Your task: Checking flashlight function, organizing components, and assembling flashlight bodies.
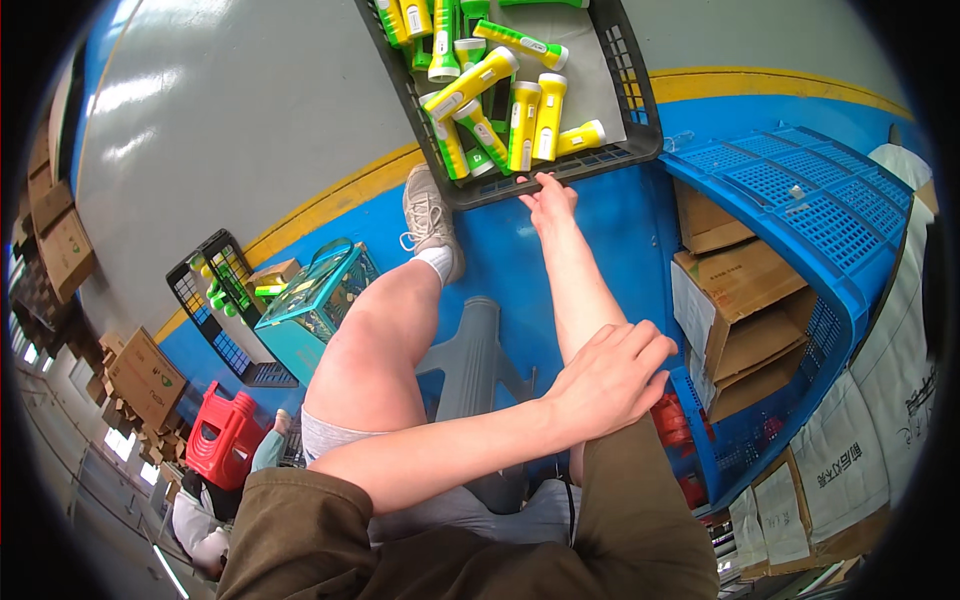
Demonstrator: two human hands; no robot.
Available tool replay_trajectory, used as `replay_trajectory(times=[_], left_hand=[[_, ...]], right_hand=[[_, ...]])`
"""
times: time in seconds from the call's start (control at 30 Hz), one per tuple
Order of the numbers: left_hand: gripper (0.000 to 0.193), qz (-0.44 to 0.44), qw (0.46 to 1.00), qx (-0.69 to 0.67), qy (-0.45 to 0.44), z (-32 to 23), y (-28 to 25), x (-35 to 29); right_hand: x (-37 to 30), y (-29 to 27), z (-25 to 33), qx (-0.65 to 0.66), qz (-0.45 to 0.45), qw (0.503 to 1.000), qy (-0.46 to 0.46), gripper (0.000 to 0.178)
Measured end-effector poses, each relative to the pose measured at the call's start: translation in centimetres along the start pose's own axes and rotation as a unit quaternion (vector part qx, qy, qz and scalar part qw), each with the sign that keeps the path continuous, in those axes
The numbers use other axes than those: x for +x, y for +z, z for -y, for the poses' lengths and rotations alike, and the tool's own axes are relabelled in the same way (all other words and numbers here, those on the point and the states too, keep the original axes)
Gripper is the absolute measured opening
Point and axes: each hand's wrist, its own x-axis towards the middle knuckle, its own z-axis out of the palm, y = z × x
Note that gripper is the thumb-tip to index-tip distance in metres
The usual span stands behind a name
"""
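Note:
My right hand [550,203] reaches forward to the near rim of a black plastic crate [600,160], its fingers apart and touching or very close to the rim. Inside the crate lie several yellow and green flashlights [548,115] with white ends, piled at angles over a grey sheet. Across my body comes my left arm. My left hand [612,382] is curled over my right arm near the elbow, by the cuff of the brown sleeve [640,480]; its fingertips are partly hidden.
To the right stands a blue perforated plastic crate [840,215] with open cardboard boxes [745,285]. On the left are a teal box [300,320], a smaller black crate [265,372] and a red plastic stool [222,435]. A grey plastic stool [470,360] shows between my legs.

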Motion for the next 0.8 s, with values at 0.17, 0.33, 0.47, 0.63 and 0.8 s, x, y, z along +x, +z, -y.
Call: replay_trajectory(times=[0.17,0.33,0.47,0.63,0.8], left_hand=[[0.024,-0.009,1.000,0.024,-0.011,-1.3,-1.1,-0.5],[0.027,0.005,1.000,-0.014,0.018,-2.4,-1.7,-0.1],[0.026,-0.037,0.999,-0.033,0.016,-3.0,-2.8,1.3],[0.025,-0.055,0.996,-0.063,-0.008,-1.0,-4.2,0.9],[0.024,-0.126,0.989,-0.080,0.008,2.1,-6.3,1.8]], right_hand=[[-0.7,0.4,3.1,-0.041,-0.036,0.997,-0.060,0.019],[-2.2,-0.9,0.2,-0.015,0.001,0.999,-0.050,0.023],[-3.5,1.4,-1.9,0.051,-0.032,0.996,-0.068,0.024],[0.4,-0.4,1.5,-0.344,-0.134,0.927,-0.071,0.074],[4.6,0.1,9.4,-0.578,-0.281,0.600,-0.476,0.077]])
